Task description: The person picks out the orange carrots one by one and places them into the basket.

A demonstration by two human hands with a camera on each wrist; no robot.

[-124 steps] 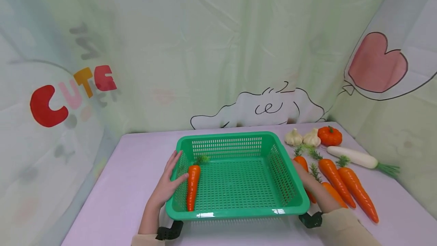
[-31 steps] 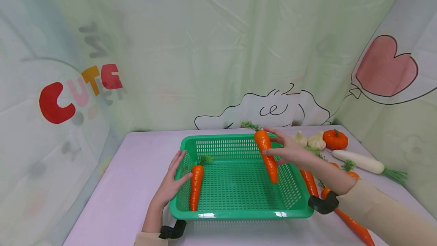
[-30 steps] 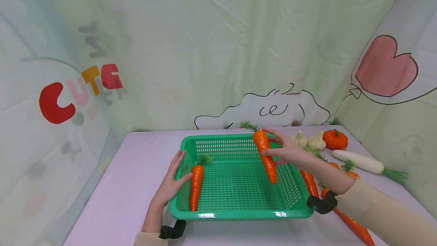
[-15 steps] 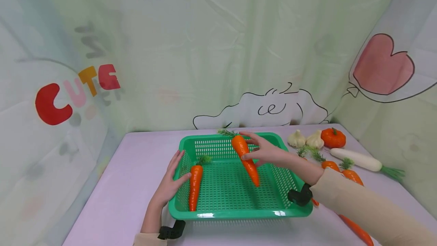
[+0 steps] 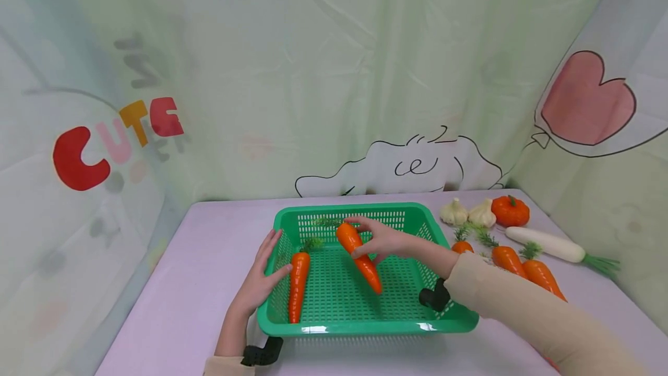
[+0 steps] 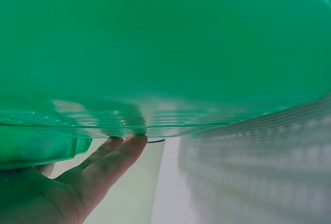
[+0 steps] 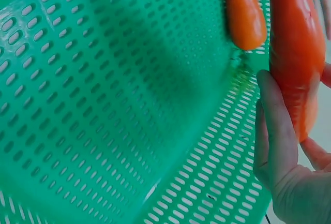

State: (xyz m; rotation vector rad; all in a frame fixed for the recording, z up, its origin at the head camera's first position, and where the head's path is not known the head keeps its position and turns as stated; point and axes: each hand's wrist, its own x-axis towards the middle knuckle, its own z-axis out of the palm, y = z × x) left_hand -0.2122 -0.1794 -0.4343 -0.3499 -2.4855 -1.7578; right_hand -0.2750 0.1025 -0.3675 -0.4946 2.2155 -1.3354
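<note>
In the head view, my right hand (image 5: 381, 240) holds an orange carrot (image 5: 360, 258) over the middle of a green plastic basket (image 5: 417, 325). The carrot hangs tilted, its leafy top to the upper left and its tip to the lower right. From the right wrist view, fingers and thumb lie on opposite sides of the carrot (image 7: 295, 43). My left hand (image 5: 258, 280) rests at the basket's left rim, thumb reaching over the inside. Its straight fingers (image 6: 111, 167) touch the outer wall. Another carrot (image 5: 298, 288) lies along the basket's left side.
Right of the basket lie two garlic bulbs (image 5: 481, 213), an orange pumpkin (image 5: 510, 212), a white radish (image 5: 545, 243) and several carrots (image 5: 543, 276). My right sleeve (image 5: 522, 306) hides part of them. A printed curtain (image 5: 250, 86) hangs behind the table (image 5: 172, 283).
My right hand picked up a carrot from the right of the basket, then carried it left over the basket and lowered it. My left hand stays at the rim.
</note>
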